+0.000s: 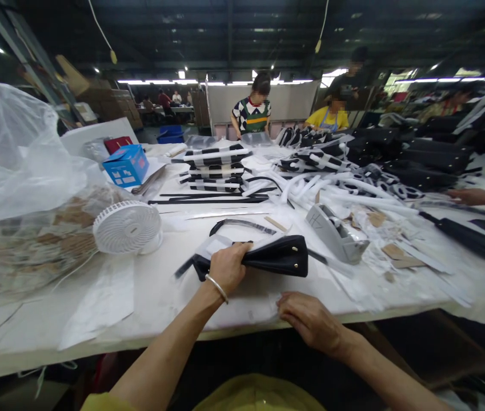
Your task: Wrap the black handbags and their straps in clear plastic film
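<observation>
A black handbag (277, 258) lies on its side on the white-covered table, small gold studs showing on the end nearest the right. My left hand (227, 266), with a bangle at the wrist, is closed round its middle. White wrapping and a strap (242, 225) stick out behind the bag. Close to the table's front edge, just right of and below the bag, is my right hand (308, 319). Its fingers are curled and pressed together; whatever may be between the fingertips is too small or pale to make out.
A grey tape dispenser (336, 233) stands right of the bag, beside paper scraps (400, 254). On the left are a white fan (128, 228), a blue box (126, 165) and a big clear plastic bag (32, 228). Wrapped bags (216, 168) are stacked behind. A co-worker's hands (473, 197) show at right.
</observation>
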Available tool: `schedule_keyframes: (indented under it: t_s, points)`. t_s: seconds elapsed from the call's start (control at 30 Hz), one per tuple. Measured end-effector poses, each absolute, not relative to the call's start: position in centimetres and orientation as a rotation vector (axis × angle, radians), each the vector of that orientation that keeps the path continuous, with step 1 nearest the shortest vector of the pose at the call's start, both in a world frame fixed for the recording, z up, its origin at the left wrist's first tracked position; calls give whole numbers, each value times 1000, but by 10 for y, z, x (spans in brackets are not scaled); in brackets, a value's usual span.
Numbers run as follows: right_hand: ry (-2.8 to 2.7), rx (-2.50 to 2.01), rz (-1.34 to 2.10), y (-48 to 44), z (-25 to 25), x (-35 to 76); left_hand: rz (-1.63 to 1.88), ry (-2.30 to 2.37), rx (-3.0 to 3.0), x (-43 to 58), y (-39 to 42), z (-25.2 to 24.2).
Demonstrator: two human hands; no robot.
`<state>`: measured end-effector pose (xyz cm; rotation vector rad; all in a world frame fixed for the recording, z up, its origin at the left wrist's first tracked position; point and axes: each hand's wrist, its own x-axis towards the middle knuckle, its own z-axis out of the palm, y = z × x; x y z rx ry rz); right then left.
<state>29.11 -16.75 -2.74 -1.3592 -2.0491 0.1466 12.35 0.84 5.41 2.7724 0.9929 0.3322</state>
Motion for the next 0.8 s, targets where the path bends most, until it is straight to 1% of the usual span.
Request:
schedule_keyframes:
  t_s: [0.07, 0.13, 0.2, 0.3, 0.37, 0.43, 0.5, 0.63, 0.7, 0.8]
  points:
    - [-2052, -1380, 182, -173, -34, 295, 427, 953, 2829, 118, -5, 36]
    - [-2080, -1370, 213, -184, -36, 291, 635, 857, 2924, 111, -19, 9]
    - [-2109, -1309, 252, -196, -28, 278, 850, 741, 3027, 105, -31, -19]
    - [-2169, -1134, 300, -209, 9, 256, 978, 692, 3100, 101, -40, -44]
    - [-2186, -1107, 231, -205, 42, 251, 981, 705, 3111, 100, -40, -48]
    - [-2114, -1220, 124, -186, 72, 257, 992, 707, 3105, 101, -39, -46]
    - [-2062, -1384, 48, -156, 89, 272, 1016, 706, 3095, 101, -38, -44]
    - [-2374, -1685, 0, -87, 84, 304, 1026, 679, 3110, 100, -36, -45]
    - [-2572, -1699, 7, -60, 73, 313, 1009, 685, 3118, 100, -36, -48]
    - [-2754, -1606, 47, -36, 59, 319, 1000, 704, 3112, 100, -36, -51]
